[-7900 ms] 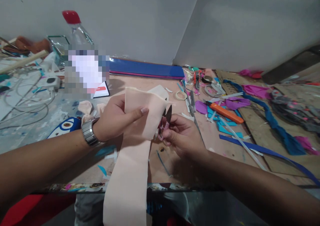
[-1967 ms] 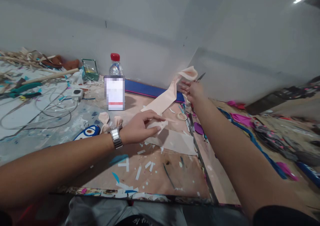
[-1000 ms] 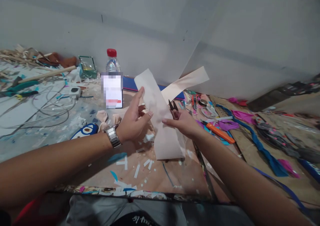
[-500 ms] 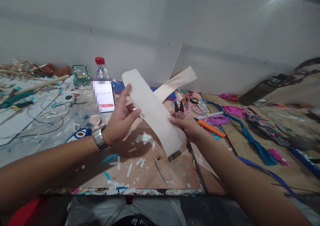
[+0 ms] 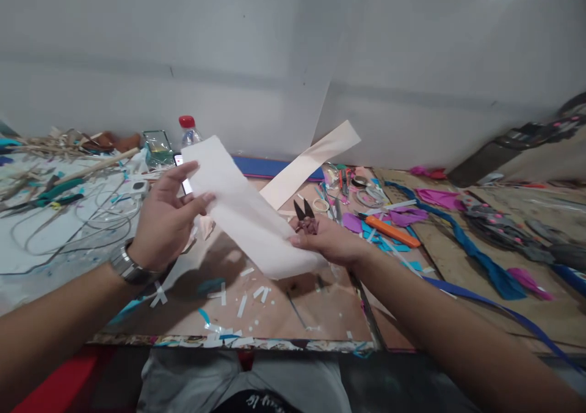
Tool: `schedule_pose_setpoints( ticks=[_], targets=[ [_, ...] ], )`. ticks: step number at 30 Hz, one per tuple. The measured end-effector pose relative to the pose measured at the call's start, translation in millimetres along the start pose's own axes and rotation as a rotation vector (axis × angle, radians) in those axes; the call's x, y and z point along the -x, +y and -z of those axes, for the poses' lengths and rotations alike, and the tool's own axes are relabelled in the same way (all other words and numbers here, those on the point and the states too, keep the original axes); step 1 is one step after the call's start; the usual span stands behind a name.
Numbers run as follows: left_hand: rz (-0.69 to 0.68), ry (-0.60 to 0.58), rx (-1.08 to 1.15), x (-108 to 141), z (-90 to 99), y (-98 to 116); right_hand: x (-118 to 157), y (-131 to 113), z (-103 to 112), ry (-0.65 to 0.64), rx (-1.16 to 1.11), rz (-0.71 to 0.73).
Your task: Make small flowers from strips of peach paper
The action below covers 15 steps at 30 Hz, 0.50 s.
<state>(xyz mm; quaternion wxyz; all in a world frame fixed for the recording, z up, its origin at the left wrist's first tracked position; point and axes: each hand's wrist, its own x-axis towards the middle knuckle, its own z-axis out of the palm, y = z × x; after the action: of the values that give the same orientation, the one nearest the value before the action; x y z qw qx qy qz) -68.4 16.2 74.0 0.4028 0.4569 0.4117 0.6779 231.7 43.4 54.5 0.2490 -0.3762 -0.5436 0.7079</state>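
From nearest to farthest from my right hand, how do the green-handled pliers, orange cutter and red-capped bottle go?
1. Orange cutter, just right of your right hand.
2. Red-capped bottle, back left.
3. Green-handled pliers, far left.

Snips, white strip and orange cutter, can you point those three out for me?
Snips (image 5: pixel 300 212): head view, on one of the dark blades.
White strip (image 5: pixel 247 218): head view, on the middle of its broad face, between the hands.
Orange cutter (image 5: pixel 392 230): head view, on its orange body.
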Motion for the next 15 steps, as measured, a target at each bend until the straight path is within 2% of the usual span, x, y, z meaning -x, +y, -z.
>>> schedule_pose_setpoints(
  ticks=[2,6,8,11,15],
  targets=[
    [0.061,0.060,0.022,2,12.9,2,-1,0,-8,-0.091,0.075,-0.014],
    [0.055,0.141,0.046,5,37.5,4,-5,4,-23,-0.362,0.238,-0.034],
    [0.077,0.195,0.051,6,47.5,5,-8,6,-29,-0.452,0.278,-0.025],
    [0.097,0.234,0.050,9,60.1,6,-13,8,-32,-0.407,0.196,-0.018],
    [0.072,0.273,0.032,9,75.8,3,-18,6,-21,-0.295,0.118,-0.030]
  ],
)
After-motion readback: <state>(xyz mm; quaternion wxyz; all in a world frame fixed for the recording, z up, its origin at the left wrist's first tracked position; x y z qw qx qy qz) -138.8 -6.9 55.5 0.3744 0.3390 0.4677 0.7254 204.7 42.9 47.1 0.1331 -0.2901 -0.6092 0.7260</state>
